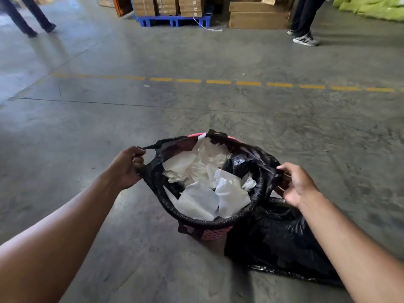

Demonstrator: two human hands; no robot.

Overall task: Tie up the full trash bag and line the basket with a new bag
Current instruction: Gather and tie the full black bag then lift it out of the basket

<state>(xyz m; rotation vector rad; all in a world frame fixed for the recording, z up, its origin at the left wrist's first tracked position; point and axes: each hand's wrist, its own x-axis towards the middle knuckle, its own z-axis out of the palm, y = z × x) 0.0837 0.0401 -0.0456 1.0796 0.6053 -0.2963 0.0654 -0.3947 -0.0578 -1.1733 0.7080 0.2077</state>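
Left hand (126, 167) grip pinched on trash bag (244, 162) handle, right hand (295, 184) clamped on rim film; I judge it thin, slippery, light w/ paper (203, 193); hold handles.

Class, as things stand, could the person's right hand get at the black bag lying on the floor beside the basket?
Probably yes: the black bag lies just below the right hand with nothing between, but that hand must first release the full bag's edge.

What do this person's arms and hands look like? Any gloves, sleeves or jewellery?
Both are bare. The left hand and right hand wear no gloves, and I see no rings, watch or bracelet. Both forearms are uncovered up to the frame's edge, so no sleeves show. No markings or tattoos are visible.
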